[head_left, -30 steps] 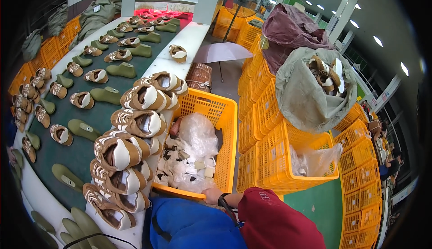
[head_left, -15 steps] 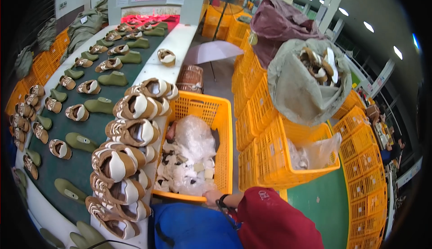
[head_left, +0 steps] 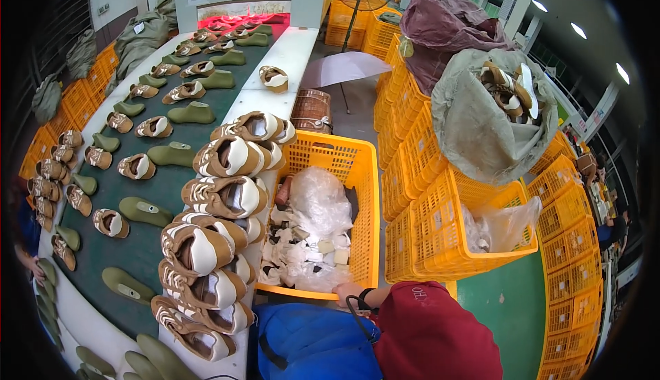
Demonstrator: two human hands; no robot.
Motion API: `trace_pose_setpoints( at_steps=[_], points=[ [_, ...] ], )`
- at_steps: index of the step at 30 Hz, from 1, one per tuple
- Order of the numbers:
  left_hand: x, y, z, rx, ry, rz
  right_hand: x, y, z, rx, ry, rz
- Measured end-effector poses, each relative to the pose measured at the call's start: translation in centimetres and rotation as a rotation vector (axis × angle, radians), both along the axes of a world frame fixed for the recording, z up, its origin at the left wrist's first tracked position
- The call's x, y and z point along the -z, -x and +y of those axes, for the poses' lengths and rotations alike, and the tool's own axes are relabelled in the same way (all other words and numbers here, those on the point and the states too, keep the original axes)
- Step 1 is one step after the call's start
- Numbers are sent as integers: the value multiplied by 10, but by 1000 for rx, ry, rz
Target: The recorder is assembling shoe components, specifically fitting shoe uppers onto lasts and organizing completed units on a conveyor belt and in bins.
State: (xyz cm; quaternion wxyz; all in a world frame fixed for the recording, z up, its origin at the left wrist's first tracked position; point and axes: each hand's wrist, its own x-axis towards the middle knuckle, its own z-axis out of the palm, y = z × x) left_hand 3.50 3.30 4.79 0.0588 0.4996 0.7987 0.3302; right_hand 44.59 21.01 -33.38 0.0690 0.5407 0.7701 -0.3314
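Yellow plastic lattice forms the crate (head_left: 357,194) directly ahead of me, loaded with crumpled clear plastic bags (head_left: 317,198) and white paper wads; my right hand (head_left: 347,292), wristband on and red sleeve behind it, rests on its near rim, and I cannot tell whether the fingers are spread or curled. Brown-and-white shoes (head_left: 223,198) are stacked along the conveyor edge just left of the crate, more yellow crates (head_left: 440,222) stand at right, and a blue bag (head_left: 313,342) lies between me and the crate.
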Motion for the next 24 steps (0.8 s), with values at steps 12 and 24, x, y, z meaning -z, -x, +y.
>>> trace_pose_setpoints(
  at_steps=[12, 24],
  points=[
    [194, 49, -71, -217, 270, 499, -29, 15, 9, -26, 147, -85],
    [212, 22, -64, -395, 199, 602, -10, 10, 9, -55, 108, -78]
  ],
)
